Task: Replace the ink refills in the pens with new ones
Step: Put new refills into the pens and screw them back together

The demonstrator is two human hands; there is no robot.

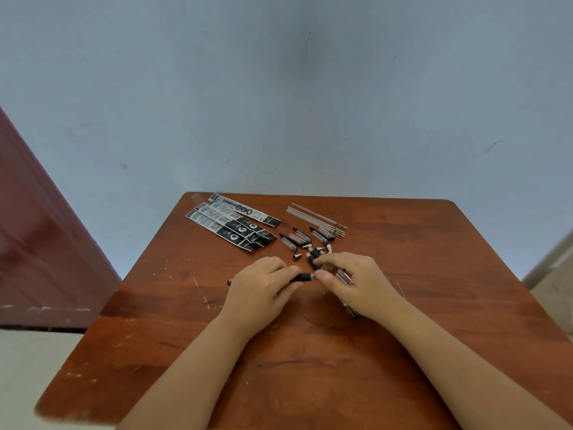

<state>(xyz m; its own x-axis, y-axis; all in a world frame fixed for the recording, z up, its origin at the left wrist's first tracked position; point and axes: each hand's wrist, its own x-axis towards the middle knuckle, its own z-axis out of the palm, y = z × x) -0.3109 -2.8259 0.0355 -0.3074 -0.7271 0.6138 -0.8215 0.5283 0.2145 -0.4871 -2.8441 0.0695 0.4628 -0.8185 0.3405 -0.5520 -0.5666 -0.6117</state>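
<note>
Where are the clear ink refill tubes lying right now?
In the head view, the clear ink refill tubes lie at the far right of the brown wooden table, right of the black-and-white packets and behind the loose pen parts.

You are looking down at a reddish-brown wooden table (310, 383) with rounded far corners, its top scuffed with pale scratches and chipped spots, thickest along the left edge and near the middle. Behind it you see a pale blue-grey wall (279, 88) that fills the upper half of your view, marked with faint scribbles and a dark smudge high up near the centre. To your left stands a dark red door or panel (40, 243), leaning in the wide-angle view, its lower edge worn pale. Below it a strip of light floor (28, 367) shows, and you see another pale patch at the far right (555, 290).
</note>
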